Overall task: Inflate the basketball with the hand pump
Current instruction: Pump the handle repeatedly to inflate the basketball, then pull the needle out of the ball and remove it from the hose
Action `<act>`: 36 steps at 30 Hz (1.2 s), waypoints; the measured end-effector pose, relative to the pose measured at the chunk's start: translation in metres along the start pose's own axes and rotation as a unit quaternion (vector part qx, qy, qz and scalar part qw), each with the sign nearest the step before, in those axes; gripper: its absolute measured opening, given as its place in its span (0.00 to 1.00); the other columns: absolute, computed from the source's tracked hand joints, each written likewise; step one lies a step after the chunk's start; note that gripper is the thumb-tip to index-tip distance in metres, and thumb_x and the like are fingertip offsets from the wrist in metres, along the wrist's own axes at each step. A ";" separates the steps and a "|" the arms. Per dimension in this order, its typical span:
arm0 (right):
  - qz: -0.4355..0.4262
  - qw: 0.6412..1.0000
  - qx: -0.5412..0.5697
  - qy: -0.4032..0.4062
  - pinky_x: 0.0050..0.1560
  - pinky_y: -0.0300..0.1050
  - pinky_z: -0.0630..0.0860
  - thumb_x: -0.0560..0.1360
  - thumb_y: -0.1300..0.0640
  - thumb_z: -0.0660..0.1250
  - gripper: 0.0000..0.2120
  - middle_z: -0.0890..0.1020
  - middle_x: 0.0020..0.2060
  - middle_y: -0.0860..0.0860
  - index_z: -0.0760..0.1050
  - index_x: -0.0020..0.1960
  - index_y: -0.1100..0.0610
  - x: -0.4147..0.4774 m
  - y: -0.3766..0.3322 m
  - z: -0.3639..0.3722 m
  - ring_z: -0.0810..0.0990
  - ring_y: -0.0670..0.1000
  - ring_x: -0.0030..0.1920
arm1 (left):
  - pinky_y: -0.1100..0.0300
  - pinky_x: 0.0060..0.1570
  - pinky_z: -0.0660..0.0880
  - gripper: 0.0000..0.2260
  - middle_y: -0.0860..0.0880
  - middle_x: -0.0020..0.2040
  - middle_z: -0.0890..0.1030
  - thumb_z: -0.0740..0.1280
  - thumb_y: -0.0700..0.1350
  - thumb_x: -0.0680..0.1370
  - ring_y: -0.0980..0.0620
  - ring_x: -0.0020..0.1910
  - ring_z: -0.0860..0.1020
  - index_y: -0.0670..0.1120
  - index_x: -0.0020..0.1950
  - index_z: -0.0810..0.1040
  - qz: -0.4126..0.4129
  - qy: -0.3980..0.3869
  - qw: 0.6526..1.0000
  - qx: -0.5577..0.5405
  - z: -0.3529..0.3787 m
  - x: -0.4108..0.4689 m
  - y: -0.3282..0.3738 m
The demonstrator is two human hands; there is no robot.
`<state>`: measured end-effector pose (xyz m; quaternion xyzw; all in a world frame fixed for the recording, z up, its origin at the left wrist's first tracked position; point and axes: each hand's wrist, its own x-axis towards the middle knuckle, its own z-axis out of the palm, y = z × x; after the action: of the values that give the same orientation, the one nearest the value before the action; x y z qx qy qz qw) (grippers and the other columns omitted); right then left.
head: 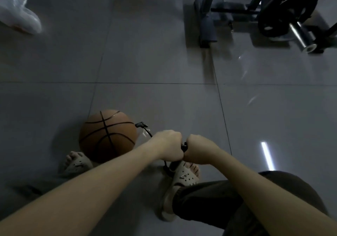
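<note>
Left hand [169, 144] and right hand [197, 149] both fisted round the pump handle [184, 147], side by side, for a straight push. Basketball [108, 135] on the floor [164, 99] against my left foot [76, 163], probably to stop it rolling. Hose [149, 132] reaches its right side.

**Glossy tile, matt ball**

The grey floor tiles [145, 62] are smooth and glossy. The near-left basketball [107, 137] looks matt. Far left, a plastic bag [20, 15] is thin, translucent, crinkled. Far right, the weight plate [286, 11] is matt black beside a polished metal bar end [300, 35]
</note>
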<state>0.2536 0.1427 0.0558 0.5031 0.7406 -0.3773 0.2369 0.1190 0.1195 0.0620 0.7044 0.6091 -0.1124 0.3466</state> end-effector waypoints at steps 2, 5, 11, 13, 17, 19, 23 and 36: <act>0.005 1.000 -0.016 -0.005 0.34 0.46 0.70 0.73 0.52 0.67 0.10 0.74 0.32 0.51 0.72 0.39 0.57 0.012 0.003 0.015 0.72 0.51 0.33 | 0.57 0.29 0.66 0.05 0.48 0.36 0.75 0.65 0.44 0.73 0.50 0.32 0.73 0.46 0.38 0.72 -0.008 -0.009 1.000 -0.004 0.020 0.005 -0.008; 0.003 0.999 -0.039 -0.018 0.33 0.46 0.71 0.73 0.52 0.66 0.10 0.74 0.33 0.51 0.69 0.38 0.55 0.025 0.008 0.041 0.73 0.53 0.34 | 0.57 0.32 0.67 0.06 0.48 0.37 0.74 0.66 0.46 0.74 0.46 0.35 0.74 0.46 0.41 0.72 -0.007 -0.027 1.000 0.006 0.049 0.011 -0.018; 0.007 0.997 -0.071 -0.013 0.38 0.48 0.74 0.72 0.50 0.66 0.11 0.75 0.34 0.50 0.68 0.36 0.53 0.006 0.001 0.053 0.75 0.53 0.36 | 0.56 0.36 0.73 0.07 0.48 0.36 0.75 0.66 0.47 0.75 0.45 0.37 0.76 0.46 0.39 0.72 -0.008 -0.004 1.000 0.002 0.061 -0.010 -0.014; 0.008 0.998 -0.066 -0.010 0.37 0.48 0.74 0.72 0.49 0.67 0.12 0.75 0.34 0.50 0.69 0.36 0.54 -0.001 -0.003 0.052 0.75 0.53 0.35 | 0.56 0.36 0.73 0.09 0.49 0.36 0.75 0.66 0.48 0.76 0.46 0.37 0.77 0.48 0.38 0.71 -0.005 0.000 1.000 0.013 0.061 -0.019 -0.011; 0.017 0.995 -0.074 -0.062 0.45 0.52 0.83 0.74 0.49 0.70 0.12 0.80 0.35 0.52 0.77 0.45 0.59 -0.011 -0.009 0.049 0.84 0.58 0.42 | 0.57 0.36 0.71 0.09 0.49 0.40 0.79 0.67 0.52 0.78 0.48 0.39 0.78 0.47 0.45 0.75 0.028 -0.023 0.999 0.014 0.056 -0.035 -0.019; 0.032 0.990 -0.071 -0.121 0.46 0.53 0.85 0.73 0.47 0.72 0.18 0.84 0.42 0.56 0.78 0.54 0.60 -0.011 -0.008 0.043 0.86 0.58 0.44 | 0.57 0.38 0.72 0.15 0.50 0.46 0.80 0.69 0.59 0.77 0.49 0.44 0.79 0.48 0.53 0.76 0.044 -0.025 0.998 -0.047 0.046 -0.046 -0.033; 0.035 0.970 -0.110 -0.214 0.60 0.52 0.78 0.71 0.40 0.74 0.32 0.78 0.60 0.53 0.70 0.67 0.55 0.000 -0.021 0.002 0.80 0.52 0.54 | 0.53 0.46 0.78 0.24 0.53 0.51 0.80 0.67 0.69 0.74 0.52 0.48 0.79 0.52 0.58 0.76 -0.033 0.041 0.993 -0.103 0.009 -0.061 -0.095; -0.106 0.990 -0.094 0.019 0.63 0.52 0.75 0.79 0.60 0.59 0.19 0.77 0.66 0.56 0.74 0.68 0.58 0.220 -0.107 0.008 0.76 0.59 0.64 | 0.28 0.73 0.39 0.56 0.45 0.82 0.38 0.67 0.75 0.66 0.39 0.80 0.33 0.59 0.82 0.38 -0.206 0.118 0.971 0.031 0.064 0.004 -0.245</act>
<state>0.0707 0.2380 -0.0754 0.4047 0.8262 -0.3189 0.2278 -0.0926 0.0875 -0.0734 0.5825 0.7740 -0.1163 0.2190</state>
